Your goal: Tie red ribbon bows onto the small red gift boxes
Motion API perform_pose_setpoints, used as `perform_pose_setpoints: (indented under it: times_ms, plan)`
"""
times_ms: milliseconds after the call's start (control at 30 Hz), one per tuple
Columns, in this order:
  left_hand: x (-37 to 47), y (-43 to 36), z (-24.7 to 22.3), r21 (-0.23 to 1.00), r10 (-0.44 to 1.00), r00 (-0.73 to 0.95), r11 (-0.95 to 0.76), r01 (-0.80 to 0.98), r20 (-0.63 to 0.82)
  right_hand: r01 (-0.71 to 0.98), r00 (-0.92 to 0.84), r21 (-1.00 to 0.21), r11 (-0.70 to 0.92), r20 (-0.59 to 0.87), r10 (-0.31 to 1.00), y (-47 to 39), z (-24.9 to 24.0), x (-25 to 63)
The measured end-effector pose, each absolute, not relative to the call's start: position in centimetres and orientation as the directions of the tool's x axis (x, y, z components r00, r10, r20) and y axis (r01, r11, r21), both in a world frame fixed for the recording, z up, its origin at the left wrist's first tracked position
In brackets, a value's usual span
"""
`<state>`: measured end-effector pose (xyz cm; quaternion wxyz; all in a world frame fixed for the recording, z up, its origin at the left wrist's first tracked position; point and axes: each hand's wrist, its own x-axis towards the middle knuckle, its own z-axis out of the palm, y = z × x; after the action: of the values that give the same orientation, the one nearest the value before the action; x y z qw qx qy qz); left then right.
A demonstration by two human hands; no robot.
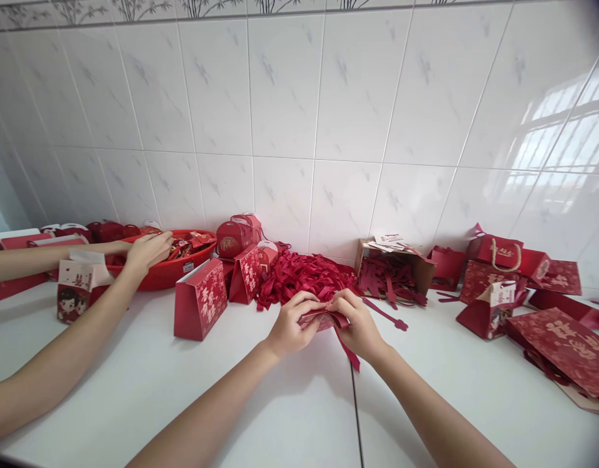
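At the middle of the table, both of my hands hold a red paper gift box [322, 320] by its top edge. My left hand [294, 325] is closed, thumb and fingers pinching the left part of the top. Opposite it, my right hand [358, 325] grips the right part, closed as well. A red ribbon [348, 351] hangs down from under my right hand; its upper end is hidden by the fingers. Just behind lies a heap of red ribbons [309, 276]. Upright red boxes [201, 302] with gold lettering stand to the left.
A co-worker's hand [150, 252] reaches into a red basin [167, 281] of small packets at the left. An open cardboard box [419, 276] holds red cut-out strips. Flat red bags [562, 344] and boxes crowd the right side. Tiled wall [284, 201] stands behind.
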<state>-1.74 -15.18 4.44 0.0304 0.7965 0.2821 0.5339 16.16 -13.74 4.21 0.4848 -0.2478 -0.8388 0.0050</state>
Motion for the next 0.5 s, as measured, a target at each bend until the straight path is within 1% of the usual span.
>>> perform_pose_setpoints:
  times_ms: [67, 233, 367, 433, 500]
  plan:
    - [-1.7, -15.2, 4.4, 0.334, 0.473, 0.28, -0.841, 0.425, 0.835, 0.424, -0.411, -0.245, 0.872, 0.806, 0.426, -13.9, 4.3, 16.1]
    - [-1.2, -15.5, 4.3, 0.382, 0.523, 0.241, -0.805, 0.453, 0.817, 0.464, -0.438, -0.184, 0.867, 0.802, 0.405, -14.2, 4.9, 16.6]
    - [-1.2, -15.3, 3.7, 0.344, 0.49, 0.269, -0.827, 0.445, 0.829, 0.503, -0.491, -0.104, 0.858, 0.783, 0.382, -14.2, 5.3, 16.7]
    - [-1.4, -15.0, 3.4, 0.326, 0.476, 0.271, -0.83, 0.452, 0.837, 0.517, -0.486, -0.127, 0.846, 0.771, 0.412, -14.0, 5.3, 16.6]
    - [-1.6, -14.7, 3.2, 0.348, 0.488, 0.233, -0.818, 0.458, 0.841, 0.548, -0.442, -0.211, 0.81, 0.748, 0.494, -13.8, 5.2, 16.6]
